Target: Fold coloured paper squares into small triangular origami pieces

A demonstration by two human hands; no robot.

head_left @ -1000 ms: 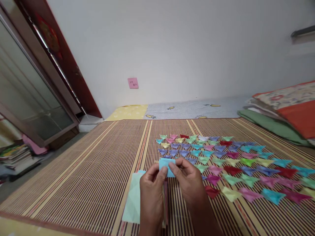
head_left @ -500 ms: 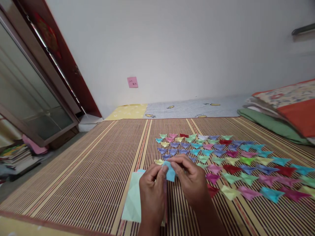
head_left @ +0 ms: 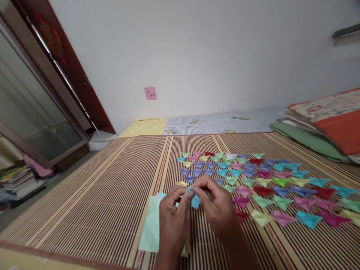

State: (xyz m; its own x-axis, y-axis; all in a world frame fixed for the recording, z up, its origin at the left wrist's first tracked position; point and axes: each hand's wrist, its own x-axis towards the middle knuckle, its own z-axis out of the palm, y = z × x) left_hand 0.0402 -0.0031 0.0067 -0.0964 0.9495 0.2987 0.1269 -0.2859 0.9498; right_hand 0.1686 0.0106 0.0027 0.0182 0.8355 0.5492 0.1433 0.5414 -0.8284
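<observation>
A small blue paper is pinched between both hands above the striped mat. My left hand grips its left side between thumb and fingers. On its upper right, my right hand holds it the same way, and the two thumbs nearly meet. Part of the paper is hidden behind the fingers. Beside and partly under my left hand lies a stack of pale green paper. Rows of small folded paper pieces in several colours spread to the right of my right hand.
Folded bedding lies at the far right. A white wall with a pink note stands behind the mat. At the left are a glass-panelled door and stacked books.
The blue paper has tilted and shows less of its surface below the fingers. Both hands keep their pinch, with the thumbs slightly shifted at its top edge.
</observation>
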